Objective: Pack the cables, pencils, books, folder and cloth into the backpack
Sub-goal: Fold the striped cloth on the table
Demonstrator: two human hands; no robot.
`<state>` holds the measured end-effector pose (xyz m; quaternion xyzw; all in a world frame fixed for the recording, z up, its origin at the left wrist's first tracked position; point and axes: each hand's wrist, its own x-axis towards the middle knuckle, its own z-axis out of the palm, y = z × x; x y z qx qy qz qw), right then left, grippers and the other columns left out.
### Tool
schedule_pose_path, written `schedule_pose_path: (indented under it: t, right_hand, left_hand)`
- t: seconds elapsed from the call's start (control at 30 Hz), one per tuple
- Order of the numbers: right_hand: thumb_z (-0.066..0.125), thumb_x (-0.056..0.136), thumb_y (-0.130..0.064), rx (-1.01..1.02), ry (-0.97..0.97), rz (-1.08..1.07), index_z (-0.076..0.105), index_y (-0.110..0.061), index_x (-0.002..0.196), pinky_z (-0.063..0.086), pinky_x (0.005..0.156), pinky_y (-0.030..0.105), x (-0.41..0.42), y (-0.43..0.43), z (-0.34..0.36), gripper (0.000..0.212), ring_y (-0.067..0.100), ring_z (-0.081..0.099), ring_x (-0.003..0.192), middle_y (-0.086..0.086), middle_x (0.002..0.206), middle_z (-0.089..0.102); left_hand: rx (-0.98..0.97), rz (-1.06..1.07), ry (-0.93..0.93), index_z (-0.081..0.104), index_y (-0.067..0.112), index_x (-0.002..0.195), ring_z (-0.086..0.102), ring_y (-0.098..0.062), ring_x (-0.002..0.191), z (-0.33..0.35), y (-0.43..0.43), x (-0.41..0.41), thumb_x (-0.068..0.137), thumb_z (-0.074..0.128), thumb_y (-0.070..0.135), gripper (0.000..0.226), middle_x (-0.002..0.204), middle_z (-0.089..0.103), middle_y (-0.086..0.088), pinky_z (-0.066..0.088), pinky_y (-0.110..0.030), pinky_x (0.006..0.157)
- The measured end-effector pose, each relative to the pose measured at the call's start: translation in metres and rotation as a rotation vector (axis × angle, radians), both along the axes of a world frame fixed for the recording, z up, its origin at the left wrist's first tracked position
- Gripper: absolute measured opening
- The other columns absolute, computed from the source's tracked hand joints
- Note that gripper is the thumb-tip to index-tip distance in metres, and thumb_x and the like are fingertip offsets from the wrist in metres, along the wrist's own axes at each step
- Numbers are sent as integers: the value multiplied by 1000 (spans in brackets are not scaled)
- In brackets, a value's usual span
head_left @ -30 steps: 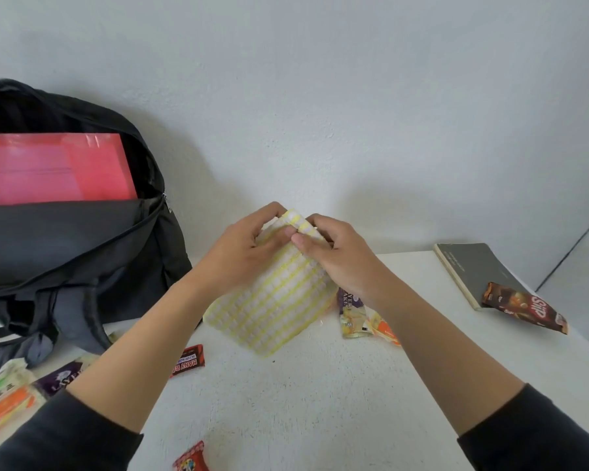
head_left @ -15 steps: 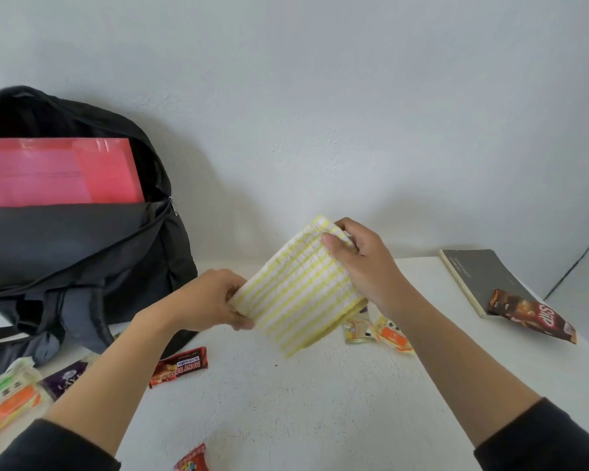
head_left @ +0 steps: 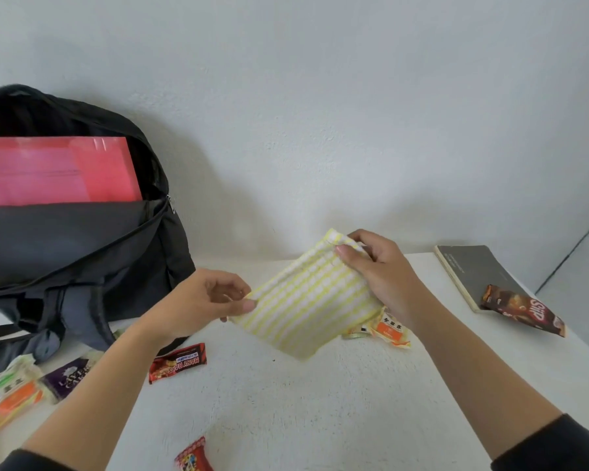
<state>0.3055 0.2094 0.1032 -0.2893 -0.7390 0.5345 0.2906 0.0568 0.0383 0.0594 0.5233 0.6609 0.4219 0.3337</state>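
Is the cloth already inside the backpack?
No, the yellow-striped cloth is outside, to the right of the backpack, pinched at its corners by the left hand and the right hand.

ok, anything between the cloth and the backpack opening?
Nothing visible. The left hand and right hand pinch the cloth, right of the backpack. Its top is unzipped, with the red folder standing inside. Snack packets lie flat on the table, under the path.
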Motion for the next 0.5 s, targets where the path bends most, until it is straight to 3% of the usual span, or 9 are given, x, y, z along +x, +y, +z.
schedule_pose_path:
  t: [0.1,0.17,0.3,0.37,0.43,0.5]
  right_hand:
    - [68,97,-33,-14,-132,47,72,-18,98,57,84,40,7,2,-6,15,18,73,87,10,98,74]
    - [73,93,-34,-84,-223,127,74,-22,102,59,88,37,8,2,-14,16,18,74,98,5,109,74]
    - [88,80,-25,-65,-194,227,77,-25,109,58,86,28,4,-3,-16,31,14,71,104,-2,119,69]
    - [89,78,-19,27,-143,186,77,-24,110,57,88,29,-2,-10,-12,35,11,73,99,-8,105,76]
    - [89,77,-19,211,-95,107,77,-26,107,54,83,25,-11,-16,-6,33,7,72,91,-11,94,78]
    - [88,77,-15,437,-11,52,78,-25,105,51,75,22,-16,-21,0,31,9,69,85,-10,88,75]
  left_hand:
    - [-35,-35,316,74,29,94,59,-6,73,-7,-5,-4,89,76,38,10,86,72,16,47,-23,70]
    - [-122,-42,495,66,36,95,50,-5,71,-16,-3,-3,93,72,39,7,88,66,27,43,-23,69]
    - [-170,-111,493,54,51,120,55,-3,91,-19,0,5,87,74,55,39,110,65,26,46,-21,80]
    - [-48,-95,434,52,48,131,56,-6,82,-9,12,19,86,74,56,51,118,64,22,45,-19,73]
    - [93,-89,255,61,36,129,59,-12,70,7,31,33,92,74,41,39,115,67,13,47,-22,66]
    - [227,-85,130,69,20,114,66,-23,72,18,46,39,99,69,19,15,101,71,0,52,-35,64]
